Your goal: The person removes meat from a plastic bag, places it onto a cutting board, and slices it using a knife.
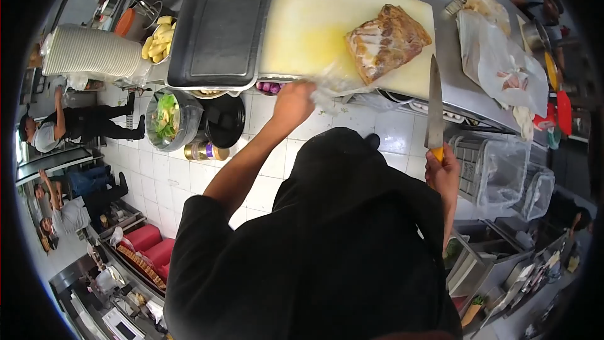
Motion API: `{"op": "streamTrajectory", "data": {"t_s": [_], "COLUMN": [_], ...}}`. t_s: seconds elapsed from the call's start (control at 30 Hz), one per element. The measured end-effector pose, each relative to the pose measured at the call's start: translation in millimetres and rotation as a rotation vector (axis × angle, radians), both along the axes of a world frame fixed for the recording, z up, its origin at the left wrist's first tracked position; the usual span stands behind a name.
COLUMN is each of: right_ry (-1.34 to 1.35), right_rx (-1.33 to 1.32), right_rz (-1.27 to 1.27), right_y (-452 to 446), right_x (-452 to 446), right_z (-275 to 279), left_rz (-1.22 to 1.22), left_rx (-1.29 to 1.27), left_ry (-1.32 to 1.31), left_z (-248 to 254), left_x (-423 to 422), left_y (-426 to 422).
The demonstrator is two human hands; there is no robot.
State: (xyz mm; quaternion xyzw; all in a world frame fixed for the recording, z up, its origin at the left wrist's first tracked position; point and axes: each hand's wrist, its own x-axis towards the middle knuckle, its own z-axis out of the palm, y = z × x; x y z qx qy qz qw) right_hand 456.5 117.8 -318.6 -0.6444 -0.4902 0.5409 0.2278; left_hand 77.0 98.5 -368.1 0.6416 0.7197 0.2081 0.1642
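Clear plastic wrap (340, 80) trails from my left hand (294, 102), whose fingers are closed on it at the front edge of the white cutting board (302, 19). A large piece of browned meat (390, 41) lies on the board's right part, just beyond the plastic. My right hand (443, 167) grips a knife (435, 110) by its yellow handle, the long blade pointing up toward the board's right end. A yellowish wet patch marks the board left of the meat.
A deep metal tray (217, 31) stands left of the board. A lined bin (167, 119) with green scraps and a jar (206, 151) are below. Plastic bags (503, 56) lie at the right. Stacked white containers (94, 53) and other people are at the left.
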Motion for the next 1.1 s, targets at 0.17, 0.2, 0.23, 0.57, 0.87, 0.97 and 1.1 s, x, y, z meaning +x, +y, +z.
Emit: {"op": "streamTrajectory", "data": {"t_s": [0.17,0.2,0.23,0.57,0.87,0.97,1.1], "right_ry": [0.032,0.050,0.059,0.100,0.094,0.116,0.099], "right_rx": [-0.007,0.008,0.012,0.074,-0.021,-0.003,0.058], "right_rz": [-0.023,-0.030,-0.031,0.081,0.153,0.165,0.146], "right_y": [3,5,8,55,73,78,80], "right_x": [-6,-7,-8,-2,14,16,8], "right_z": [-1,-1,-1,3,-18,-24,-26], "left_rz": [0.351,0.425,0.496,0.802,1.056,1.157,1.587], "left_rx": [0.063,0.041,0.024,0.548,0.734,1.016,0.975], "left_ry": [-0.169,-0.443,-0.716,-1.123,-0.201,-0.759,-0.667], "left_z": [1,0,1,134,137,88,43], "left_x": [-7,-11,-14,-51,-155,-200,-216], "left_y": [-37,-42,-46,-53,-177,-216,-242]}}
